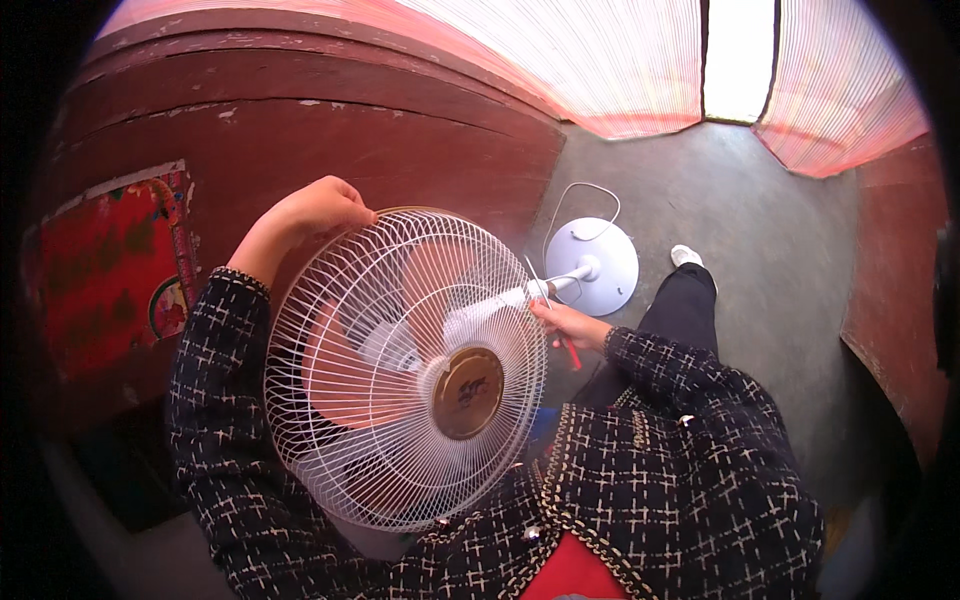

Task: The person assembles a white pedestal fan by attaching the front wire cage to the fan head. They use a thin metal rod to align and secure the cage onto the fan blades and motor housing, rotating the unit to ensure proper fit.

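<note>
Hands on a tilted fan

Left hand [318,208] clamps the top of the fan [405,368] grille; right hand [567,322] grips its pole beside a red tool [571,353]. The fan leans over the floor [740,220]; steady the grille while working.

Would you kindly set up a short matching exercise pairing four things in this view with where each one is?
1. left hand
2. right hand
3. round white base
4. gold centre cap

A. on the grey floor
B. middle of the fan grille
C. on the white pole behind the fan head
D. top rim of the grille

Pairs: 1-D, 2-C, 3-A, 4-B
</note>
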`<act>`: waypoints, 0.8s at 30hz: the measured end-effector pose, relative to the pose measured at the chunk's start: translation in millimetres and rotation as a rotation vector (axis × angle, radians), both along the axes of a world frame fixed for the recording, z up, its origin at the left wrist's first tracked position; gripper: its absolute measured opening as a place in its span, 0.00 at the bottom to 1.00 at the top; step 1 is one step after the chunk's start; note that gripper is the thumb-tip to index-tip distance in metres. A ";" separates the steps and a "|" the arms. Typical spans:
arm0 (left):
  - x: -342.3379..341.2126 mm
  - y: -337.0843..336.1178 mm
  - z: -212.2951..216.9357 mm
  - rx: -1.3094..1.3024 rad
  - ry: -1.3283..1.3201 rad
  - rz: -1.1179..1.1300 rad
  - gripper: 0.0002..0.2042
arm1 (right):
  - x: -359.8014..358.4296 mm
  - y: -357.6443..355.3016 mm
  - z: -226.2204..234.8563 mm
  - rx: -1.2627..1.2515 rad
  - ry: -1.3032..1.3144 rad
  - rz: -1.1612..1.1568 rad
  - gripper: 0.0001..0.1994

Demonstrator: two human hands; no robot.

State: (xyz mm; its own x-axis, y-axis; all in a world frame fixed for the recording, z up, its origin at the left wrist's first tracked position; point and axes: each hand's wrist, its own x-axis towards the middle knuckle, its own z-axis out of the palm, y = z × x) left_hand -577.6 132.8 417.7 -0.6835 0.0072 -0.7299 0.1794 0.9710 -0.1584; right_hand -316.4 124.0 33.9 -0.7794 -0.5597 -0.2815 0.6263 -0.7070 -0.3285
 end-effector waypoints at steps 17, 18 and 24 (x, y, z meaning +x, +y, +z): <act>21.8 -8.4 39.1 0.358 -0.060 -0.217 0.21 | -9.5 6.3 -38.0 0.064 -0.093 -0.077 0.18; 21.7 -10.5 38.0 0.429 -0.051 -0.238 0.23 | -8.4 7.2 -41.2 0.071 -0.115 -0.090 0.18; 50.6 -16.1 95.4 0.673 -0.084 -0.088 0.34 | -17.6 9.8 -26.4 0.013 -0.215 -0.192 0.17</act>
